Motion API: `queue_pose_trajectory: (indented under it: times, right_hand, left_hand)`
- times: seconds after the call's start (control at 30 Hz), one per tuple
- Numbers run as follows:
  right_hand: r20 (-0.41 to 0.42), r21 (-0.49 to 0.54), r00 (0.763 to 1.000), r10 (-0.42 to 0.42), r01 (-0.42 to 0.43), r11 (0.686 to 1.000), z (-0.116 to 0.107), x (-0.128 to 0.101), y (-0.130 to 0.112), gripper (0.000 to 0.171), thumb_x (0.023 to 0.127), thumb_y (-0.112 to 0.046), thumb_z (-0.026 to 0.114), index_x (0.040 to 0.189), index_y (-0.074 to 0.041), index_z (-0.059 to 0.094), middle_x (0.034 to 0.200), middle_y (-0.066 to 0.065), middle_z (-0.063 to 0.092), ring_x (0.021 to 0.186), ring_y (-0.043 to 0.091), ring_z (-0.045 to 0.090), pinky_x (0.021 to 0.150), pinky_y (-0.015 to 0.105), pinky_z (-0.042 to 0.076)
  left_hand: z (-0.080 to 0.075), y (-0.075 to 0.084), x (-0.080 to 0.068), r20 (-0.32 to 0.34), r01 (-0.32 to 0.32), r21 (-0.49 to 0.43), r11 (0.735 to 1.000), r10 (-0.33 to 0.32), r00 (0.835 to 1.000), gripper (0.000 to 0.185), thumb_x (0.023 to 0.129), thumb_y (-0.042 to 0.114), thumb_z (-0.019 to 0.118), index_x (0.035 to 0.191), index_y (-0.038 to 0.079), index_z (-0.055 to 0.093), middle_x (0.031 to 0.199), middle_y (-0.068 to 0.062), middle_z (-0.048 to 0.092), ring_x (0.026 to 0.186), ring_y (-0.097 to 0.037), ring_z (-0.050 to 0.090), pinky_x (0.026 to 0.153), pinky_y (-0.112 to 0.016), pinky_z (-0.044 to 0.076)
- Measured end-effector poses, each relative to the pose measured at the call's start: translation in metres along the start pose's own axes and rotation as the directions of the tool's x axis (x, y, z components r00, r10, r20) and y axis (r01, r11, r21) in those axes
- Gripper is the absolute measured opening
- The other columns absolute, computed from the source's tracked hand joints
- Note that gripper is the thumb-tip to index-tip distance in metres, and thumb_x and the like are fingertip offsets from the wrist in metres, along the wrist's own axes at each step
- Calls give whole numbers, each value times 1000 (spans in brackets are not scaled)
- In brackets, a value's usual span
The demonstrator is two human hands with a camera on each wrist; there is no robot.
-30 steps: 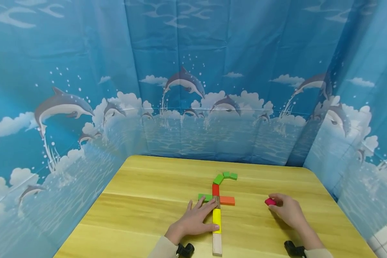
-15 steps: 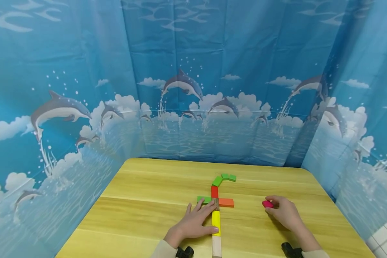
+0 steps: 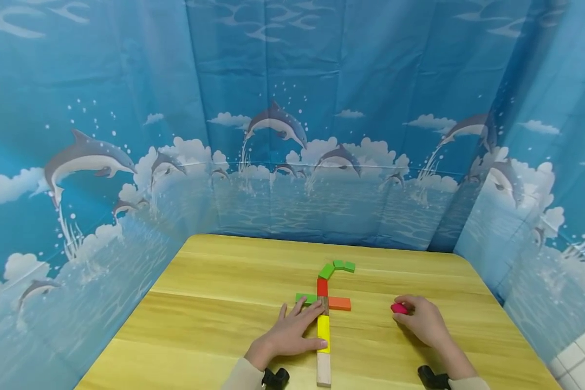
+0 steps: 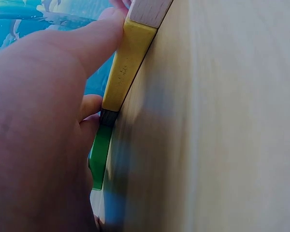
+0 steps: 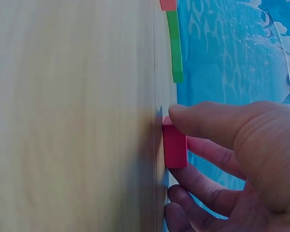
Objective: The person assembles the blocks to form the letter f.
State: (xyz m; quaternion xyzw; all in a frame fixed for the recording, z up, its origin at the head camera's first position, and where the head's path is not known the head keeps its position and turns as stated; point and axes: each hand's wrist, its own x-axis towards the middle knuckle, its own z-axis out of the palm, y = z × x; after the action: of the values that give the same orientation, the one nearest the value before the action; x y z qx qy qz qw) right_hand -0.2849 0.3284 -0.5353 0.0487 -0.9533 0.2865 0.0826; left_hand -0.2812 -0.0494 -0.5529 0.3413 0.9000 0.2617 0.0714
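A wooden table (image 3: 214, 303) stands enclosed by a blue curtain (image 3: 322, 108) printed with dolphins and clouds. White tiles (image 3: 582, 352) show at the lower right corner.

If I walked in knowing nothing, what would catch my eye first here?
Probably the bright blue dolphin curtain wrapped around the far and side edges of the wooden table. Next, the line of coloured blocks laid flat at the table's middle, with the left hand resting flat against it. To the right, the right hand pinches a small pink block on the tabletop.
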Motion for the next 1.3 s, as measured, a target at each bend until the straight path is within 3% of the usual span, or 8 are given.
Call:
queue_pose_trajectory:
  times: [0.33,0.57,0.93,1.3]
  right_hand:
    - [-14,-11,1000,5,-5,1000,3,-5,-4,37,83,-20,84,116,-5,73,102,12,66,88,27,62,75,44,52]
    - [1,2,998,55,-55,998,6,-8,-2,38,83,-19,84,116,-5,73,105,11,66,90,26,62,77,44,52]
    - [-11,0,999,37,-37,999,2,-5,-3,41,83,-21,85,119,-6,73,107,13,67,94,28,64,78,48,53]
    - [-22,66,998,58,-56,996,3,-6,-13,41,84,-22,84,121,-7,73,106,9,67,92,24,62,76,42,53]
  left_hand:
    - [3,0,-1,5,4,0,1000,-4,1000,79,95,70,48,161,34,25,166,14,15,154,-26,3,113,-72,1]
    - [2,3,-3,15,-5,-15,1000,5,1000,78,96,69,48,161,32,26,166,13,16,154,-27,4,112,-73,3]
    - [3,7,-1,-6,-12,-38,999,12,1000,77,95,67,50,160,32,28,166,12,17,154,-29,5,111,-73,2]
    - [2,3,-2,-14,-12,-23,1000,12,1000,79,94,70,50,161,33,27,166,13,17,154,-28,5,112,-73,2]
